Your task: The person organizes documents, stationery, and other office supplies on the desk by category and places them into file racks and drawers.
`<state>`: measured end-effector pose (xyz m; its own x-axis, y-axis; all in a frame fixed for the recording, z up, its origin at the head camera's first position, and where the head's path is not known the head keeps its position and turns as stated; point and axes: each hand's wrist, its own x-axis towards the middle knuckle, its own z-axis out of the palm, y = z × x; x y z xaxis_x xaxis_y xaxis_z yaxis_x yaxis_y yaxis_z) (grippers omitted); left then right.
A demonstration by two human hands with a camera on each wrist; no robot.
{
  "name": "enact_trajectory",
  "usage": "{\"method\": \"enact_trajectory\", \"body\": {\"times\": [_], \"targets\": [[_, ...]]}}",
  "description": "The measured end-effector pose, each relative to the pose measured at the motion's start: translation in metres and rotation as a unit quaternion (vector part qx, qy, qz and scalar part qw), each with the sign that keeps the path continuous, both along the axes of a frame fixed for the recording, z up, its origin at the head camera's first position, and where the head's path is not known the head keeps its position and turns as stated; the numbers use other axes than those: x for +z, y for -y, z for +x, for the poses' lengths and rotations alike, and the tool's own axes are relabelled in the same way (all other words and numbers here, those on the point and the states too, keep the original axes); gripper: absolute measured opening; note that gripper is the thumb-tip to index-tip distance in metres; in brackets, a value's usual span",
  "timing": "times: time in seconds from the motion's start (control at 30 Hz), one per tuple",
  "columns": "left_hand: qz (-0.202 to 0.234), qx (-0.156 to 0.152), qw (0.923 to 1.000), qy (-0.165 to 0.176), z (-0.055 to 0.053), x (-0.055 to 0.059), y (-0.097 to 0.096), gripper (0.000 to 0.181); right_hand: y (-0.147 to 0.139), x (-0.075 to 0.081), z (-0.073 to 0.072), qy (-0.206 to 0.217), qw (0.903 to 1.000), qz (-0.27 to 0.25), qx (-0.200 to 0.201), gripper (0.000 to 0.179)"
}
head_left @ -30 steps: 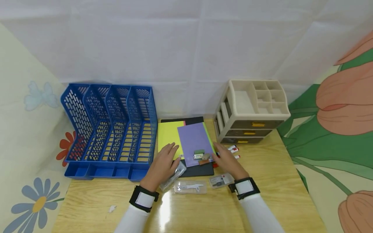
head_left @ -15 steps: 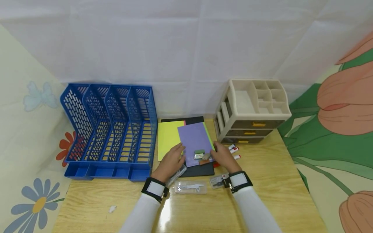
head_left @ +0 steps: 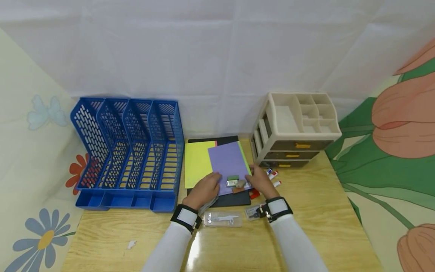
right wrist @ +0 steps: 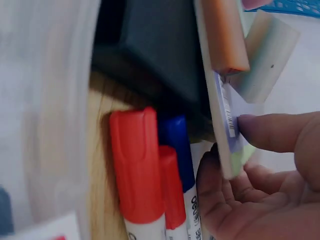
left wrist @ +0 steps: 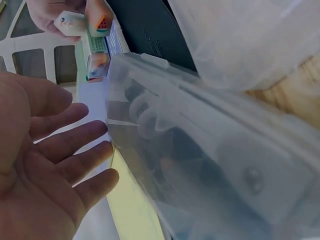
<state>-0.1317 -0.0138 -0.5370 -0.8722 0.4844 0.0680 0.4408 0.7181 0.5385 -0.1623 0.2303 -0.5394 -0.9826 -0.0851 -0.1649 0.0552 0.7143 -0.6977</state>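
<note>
"Blue plastic rack [head_left: 125, 189] at the left, beige drawer unit [head_left: 306, 135] far right. What do we have between?"

"On the wooden table [head_left: 238, 249], near side, we log a clear case [head_left: 222, 219] with a white tool inside and a second clear case [head_left: 251, 214] by the right wrist. Red- and blue-capped markers [right wrist: 134, 167] lie just beside the right hand [head_left: 262, 183]. From above, the left hand [head_left: 204, 190] partly hides a clear box [head_left: 208, 205]."

"Anything in the way?"

"Small blocks [head_left: 233, 177], a green and an orange-brown one among them, sit on the near end of the purple booklet [head_left: 227, 158]."

"How does that booklet look to us?"

"Plain cover, slightly askew, barcode [right wrist: 228, 115] close to one edge, green strip [head_left: 245, 157] showing along its right. It overlaps a yellow booklet [head_left: 197, 162] at the left. Beneath, a black cover [head_left: 234, 199] juts out on the far and near sides."

"And the hands?"

"Purple booklet between them. Right hand pinches it near the near right corner, thumb on top, fingers beneath. Left hand is at the near left edge, fingers loosely extended; whether they touch the booklet, we cannot tell."
</note>
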Motion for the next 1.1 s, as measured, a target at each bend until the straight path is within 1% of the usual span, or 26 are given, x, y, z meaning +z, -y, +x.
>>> {"method": "enact_trajectory", "body": {"times": [0.13,0.2,0.3,0.47,0.57,0.7,0.8,0.93,1.07,1.1], "targets": [[0.015,0.021,0.9997,-0.001,0.000,0.001,0.003,0.037,0.001,0.002,0.000,0.011,0.9970,-0.072,-0.026,0.041],[0.023,0.033,0.9992,0.001,-0.001,0.001,0.004,0.037,0.003,0.005,0.001,0.020,0.9930,-0.110,-0.039,0.040],[0.029,0.043,0.9986,0.007,-0.002,0.002,0.006,0.037,0.005,0.009,0.001,0.030,0.9865,-0.152,-0.053,0.040],[0.040,0.047,0.9980,0.013,-0.003,0.004,0.008,0.038,0.004,0.012,0.002,0.040,0.9787,-0.192,-0.061,0.041],[0.051,0.051,0.9973,0.013,-0.003,0.007,0.010,0.039,0.003,0.014,0.002,0.048,0.9706,-0.228,-0.059,0.043],[0.071,0.057,0.9957,0.020,-0.003,0.012,0.013,0.041,0.002,0.020,0.002,0.041,0.9614,-0.267,-0.052,0.041],[0.080,0.064,0.9942,0.032,-0.003,0.014,0.014,0.043,0.002,0.026,0.002,0.033,0.9571,-0.284,-0.046,0.038],[0.090,0.077,0.9919,0.045,-0.004,0.014,0.014,0.045,0.002,0.035,0.002,0.037,0.9508,-0.305,-0.041,0.037],[0.110,0.086,0.9893,0.042,-0.004,0.015,0.013,0.045,0.001,0.044,0.003,0.034,0.9505,-0.306,-0.041,0.038],[0.118,0.088,0.9884,0.039,-0.004,0.016,0.013,0.045,0.000,0.047,0.003,0.031,0.9528,-0.300,-0.038,0.039]]}}
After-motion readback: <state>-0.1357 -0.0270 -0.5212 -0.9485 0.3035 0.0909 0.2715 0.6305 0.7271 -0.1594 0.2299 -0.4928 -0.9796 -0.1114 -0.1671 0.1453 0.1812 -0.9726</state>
